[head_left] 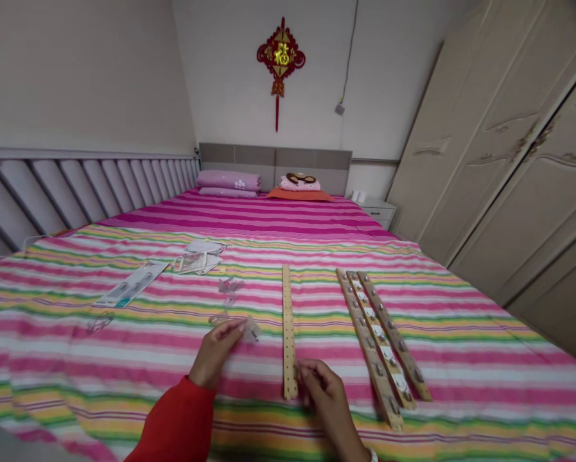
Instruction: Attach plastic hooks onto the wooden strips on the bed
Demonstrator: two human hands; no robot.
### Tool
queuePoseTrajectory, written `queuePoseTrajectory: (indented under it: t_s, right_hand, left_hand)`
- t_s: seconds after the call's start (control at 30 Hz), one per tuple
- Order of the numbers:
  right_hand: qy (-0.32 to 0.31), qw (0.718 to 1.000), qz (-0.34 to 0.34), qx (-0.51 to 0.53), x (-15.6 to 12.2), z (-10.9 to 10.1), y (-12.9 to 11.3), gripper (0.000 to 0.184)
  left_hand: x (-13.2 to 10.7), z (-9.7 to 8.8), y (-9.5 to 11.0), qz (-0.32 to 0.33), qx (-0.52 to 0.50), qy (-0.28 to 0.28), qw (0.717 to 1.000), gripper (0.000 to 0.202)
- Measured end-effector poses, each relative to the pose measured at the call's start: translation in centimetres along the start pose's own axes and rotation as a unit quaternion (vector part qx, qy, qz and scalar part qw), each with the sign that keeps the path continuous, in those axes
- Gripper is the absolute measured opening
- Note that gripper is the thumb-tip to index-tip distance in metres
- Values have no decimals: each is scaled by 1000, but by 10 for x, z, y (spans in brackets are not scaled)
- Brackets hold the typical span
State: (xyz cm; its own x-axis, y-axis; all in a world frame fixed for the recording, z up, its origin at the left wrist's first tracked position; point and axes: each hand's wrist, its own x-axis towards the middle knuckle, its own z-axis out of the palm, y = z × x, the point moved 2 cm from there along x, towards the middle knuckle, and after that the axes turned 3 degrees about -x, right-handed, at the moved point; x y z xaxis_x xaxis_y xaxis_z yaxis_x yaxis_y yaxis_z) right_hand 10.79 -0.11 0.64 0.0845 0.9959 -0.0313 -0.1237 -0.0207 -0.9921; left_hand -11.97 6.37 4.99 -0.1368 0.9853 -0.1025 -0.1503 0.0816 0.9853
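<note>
My left hand (219,350) is closed in a pinch on a small clear plastic bag (252,329) that has small dark pieces in it. A narrow wooden strip with rows of small holes (288,327) lies lengthwise on the bed between my hands. Beside the strip's near right edge, my right hand (322,388) has its thumb and forefinger pressed together. Whatever these fingertips hold is too small to make out. More small clear bags (230,284) lie beyond my left hand.
To the right lie three wooden strips (365,330) with metal fittings, the middle one also carrying white pieces. At left are a flat clear package (133,284), a tangle of thin rings (99,322) and some white packets (198,258). A striped sheet (249,417) covers the bed.
</note>
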Motion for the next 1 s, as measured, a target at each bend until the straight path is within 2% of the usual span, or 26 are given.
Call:
queuePoseTrajectory:
  t_s: [0.1,0.27,0.37,0.5,0.73,1.0]
  right_hand:
    - [-10,1000,11,28,3,7,-7,43]
    - [-21,998,32,55,10,12,-9,45]
    - [-25,996,48,69,15,11,-10,44]
    - [-20,995,55,83,20,8,-7,41]
    - [14,995,79,64,16,4,11,37]
    - [43,996,68,35,15,5,24,35]
  left_hand:
    - [-9,15,-7,-56,-42,-34,997,49]
    - [-17,39,-19,-97,-38,-64,993,45]
    - [-19,54,-20,-94,-19,-84,992,41]
    - [-19,69,-24,-59,8,-105,993,36]
    - [-17,74,-47,-63,31,-99,993,32]
    - [-9,78,-59,-45,67,-90,993,25]
